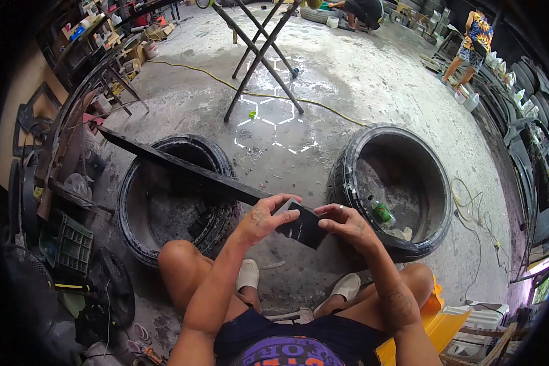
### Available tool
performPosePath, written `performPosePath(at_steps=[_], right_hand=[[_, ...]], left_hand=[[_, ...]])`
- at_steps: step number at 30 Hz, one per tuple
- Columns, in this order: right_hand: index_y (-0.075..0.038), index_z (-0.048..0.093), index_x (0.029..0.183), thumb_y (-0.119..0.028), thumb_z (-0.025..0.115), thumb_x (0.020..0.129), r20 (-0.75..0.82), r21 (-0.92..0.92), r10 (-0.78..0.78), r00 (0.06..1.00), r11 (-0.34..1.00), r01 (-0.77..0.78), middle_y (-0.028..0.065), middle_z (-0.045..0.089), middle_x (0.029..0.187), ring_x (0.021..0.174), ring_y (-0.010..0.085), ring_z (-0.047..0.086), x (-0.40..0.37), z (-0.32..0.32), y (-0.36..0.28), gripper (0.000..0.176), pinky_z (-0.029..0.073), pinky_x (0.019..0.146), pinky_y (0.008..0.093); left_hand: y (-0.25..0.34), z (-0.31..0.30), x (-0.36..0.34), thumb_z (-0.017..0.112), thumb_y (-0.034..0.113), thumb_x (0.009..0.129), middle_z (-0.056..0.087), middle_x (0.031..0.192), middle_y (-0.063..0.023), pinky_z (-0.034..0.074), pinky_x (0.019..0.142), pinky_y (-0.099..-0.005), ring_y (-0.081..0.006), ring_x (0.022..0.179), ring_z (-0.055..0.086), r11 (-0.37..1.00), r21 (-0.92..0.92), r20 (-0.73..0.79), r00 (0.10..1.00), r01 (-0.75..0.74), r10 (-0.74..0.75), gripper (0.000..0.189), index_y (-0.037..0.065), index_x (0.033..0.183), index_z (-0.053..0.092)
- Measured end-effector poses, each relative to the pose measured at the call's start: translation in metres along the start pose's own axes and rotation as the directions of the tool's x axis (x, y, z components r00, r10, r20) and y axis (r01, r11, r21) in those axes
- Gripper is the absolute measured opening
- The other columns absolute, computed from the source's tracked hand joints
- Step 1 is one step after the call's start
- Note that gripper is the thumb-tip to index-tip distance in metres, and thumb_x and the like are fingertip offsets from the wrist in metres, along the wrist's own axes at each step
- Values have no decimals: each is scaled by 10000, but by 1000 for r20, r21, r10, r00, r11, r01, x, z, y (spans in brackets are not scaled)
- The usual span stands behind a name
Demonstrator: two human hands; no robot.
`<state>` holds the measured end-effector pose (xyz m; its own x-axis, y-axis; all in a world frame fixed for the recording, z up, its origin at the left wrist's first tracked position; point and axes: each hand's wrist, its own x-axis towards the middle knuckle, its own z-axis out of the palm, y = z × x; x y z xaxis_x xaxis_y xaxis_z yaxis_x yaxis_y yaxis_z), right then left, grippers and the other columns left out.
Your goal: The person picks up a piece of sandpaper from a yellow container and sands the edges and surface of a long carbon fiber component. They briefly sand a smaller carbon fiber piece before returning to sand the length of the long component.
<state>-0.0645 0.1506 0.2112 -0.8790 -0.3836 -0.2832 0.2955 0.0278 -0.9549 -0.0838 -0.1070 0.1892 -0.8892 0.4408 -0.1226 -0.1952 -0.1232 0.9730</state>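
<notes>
A long, dark, glossy panel (302, 227) lies across in front of me, its near end broad and flat with pale light streaks. From there a narrow black length reaches up and left over the left tire (128, 207). My left hand (267, 218) grips the near end's left side, thumb on top. At its right edge, my right hand (346, 226), with a ring on one finger, pinches the panel between thumb and curled fingers. The fingers under the panel are hidden.
A second tire (442, 207) lies on the right, with a green bottle (381, 213) inside. Crossed stand legs (262, 58) and a yellow hose (323, 105) are ahead. A green crate (70, 241) sits left. Two people are at the back, one standing person (477, 39) at right.
</notes>
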Motion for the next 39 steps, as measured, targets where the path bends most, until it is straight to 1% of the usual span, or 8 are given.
performPosePath(at_steps=[3, 7, 9, 15, 22, 28, 30, 39], right_hand=[[-37, 692, 1122, -227, 796, 924, 35, -26, -11, 999, 1000, 12, -16, 690, 972, 877, 71, 620, 4, -4, 20, 293, 494, 782, 251], [-84, 657, 1128, -166, 789, 922, 0, 192, 50, 999, 980, -49, -38, 671, 951, 873, 54, 618, 7, -8, 27, 258, 497, 798, 244], [-74, 653, 1127, -192, 780, 934, 22, 153, 29, 999, 988, -32, -40, 669, 942, 866, 54, 614, 7, -5, 27, 259, 492, 783, 237], [-90, 638, 1054, -215, 760, 951, -46, 74, -40, 998, 996, 43, -29, 673, 995, 869, 58, 624, 7, 8, 19, 202, 494, 784, 227], [-95, 617, 1110, -222, 746, 960, -16, 339, 51, 999, 940, -43, -5, 686, 1038, 908, 88, 671, 5, 13, 23, 235, 541, 802, 262], [-89, 620, 1065, -225, 719, 981, -77, 298, 43, 996, 954, -18, -5, 678, 991, 870, 101, 675, 7, 19, 21, 188, 607, 763, 322], [-89, 625, 1054, -231, 712, 987, -89, 296, 35, 995, 955, -7, -4, 677, 974, 866, 107, 678, 9, 17, 28, 180, 618, 753, 340], [-100, 622, 1070, -235, 716, 984, -91, 506, 47, 995, 862, 5, 9, 681, 930, 850, 131, 691, 12, 8, 34, 185, 626, 739, 356]], left_hand=[[-6, 5, 0, 727, 275, 981, 657, 1083, -32, 499, 866, -255, -99, 1013, 587, 997, -52, 8, 998, 62, -62, 408, 21, 1288, 642], [-8, 13, 2, 727, 246, 980, 622, 1087, -16, 492, 854, -238, -79, 995, 586, 955, -293, -226, 974, -50, -19, 386, 40, 1285, 611], [-12, 15, 3, 722, 215, 975, 591, 1091, -3, 468, 852, -233, -71, 974, 559, 979, 32, -272, 941, -202, 203, 379, 50, 1297, 610], [-3, 14, -2, 708, 218, 981, 599, 1185, -16, 429, 966, -252, -99, 1100, 526, 999, 36, -120, 993, 2, 3, 387, 58, 1319, 609], [-15, 13, 2, 646, 277, 1030, 603, 1182, -34, 426, 977, -244, -96, 1110, 531, 992, 55, -219, 968, -116, 126, 385, 55, 1339, 597], [-18, 24, -1, 637, 260, 1037, 600, 1228, -54, 451, 985, -247, -100, 1108, 562, 991, 61, -133, 982, -123, 130, 436, 66, 1412, 529], [-15, 28, -1, 635, 257, 1038, 619, 1157, -42, 477, 937, -266, -104, 1039, 572, 984, -132, -151, 983, -122, 101, 456, 45, 1418, 501], [-16, 28, -1, 646, 212, 1023, 620, 1195, -76, 477, 953, -269, -125, 1070, 581, 982, 58, -161, 969, -182, 189, 448, 58, 1418, 504]])
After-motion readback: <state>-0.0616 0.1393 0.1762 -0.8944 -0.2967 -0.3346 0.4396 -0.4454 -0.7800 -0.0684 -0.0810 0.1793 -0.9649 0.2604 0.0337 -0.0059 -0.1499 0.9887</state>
